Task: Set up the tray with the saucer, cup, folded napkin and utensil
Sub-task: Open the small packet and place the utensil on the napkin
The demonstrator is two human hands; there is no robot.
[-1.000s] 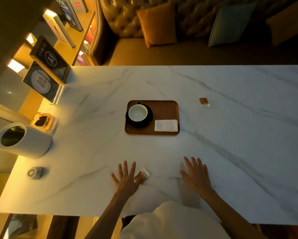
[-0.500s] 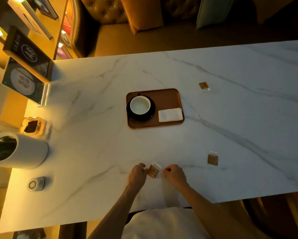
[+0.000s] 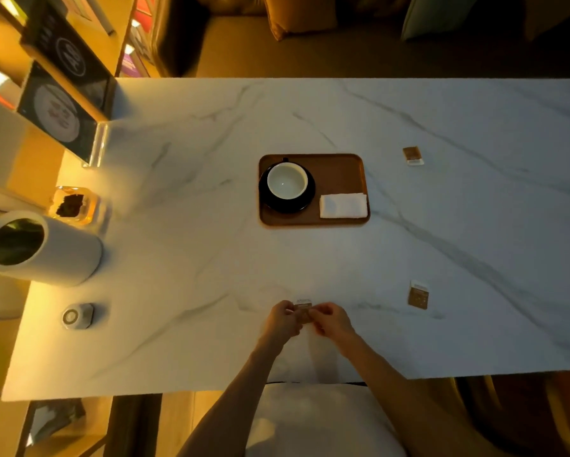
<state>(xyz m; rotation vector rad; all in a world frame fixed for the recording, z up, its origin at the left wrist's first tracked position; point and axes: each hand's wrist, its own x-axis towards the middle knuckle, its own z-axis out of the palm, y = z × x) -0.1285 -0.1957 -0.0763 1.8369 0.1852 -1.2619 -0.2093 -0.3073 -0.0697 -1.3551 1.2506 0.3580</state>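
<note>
We saw both hands meet near the marble table's (image 3: 211, 291) front edge, left hand (image 3: 282, 319) and right hand (image 3: 331, 321) each pinching a small brown packet (image 3: 302, 311) between them. The wooden tray (image 3: 339, 169) sat mid-table, well apart from the hands. On it: white cup (image 3: 287, 180) on dark saucer (image 3: 270, 202) at left, folded napkin (image 3: 343, 206) at right front corner. Two more packets (image 3: 413, 155) (image 3: 418, 295) lay right of the tray.
</note>
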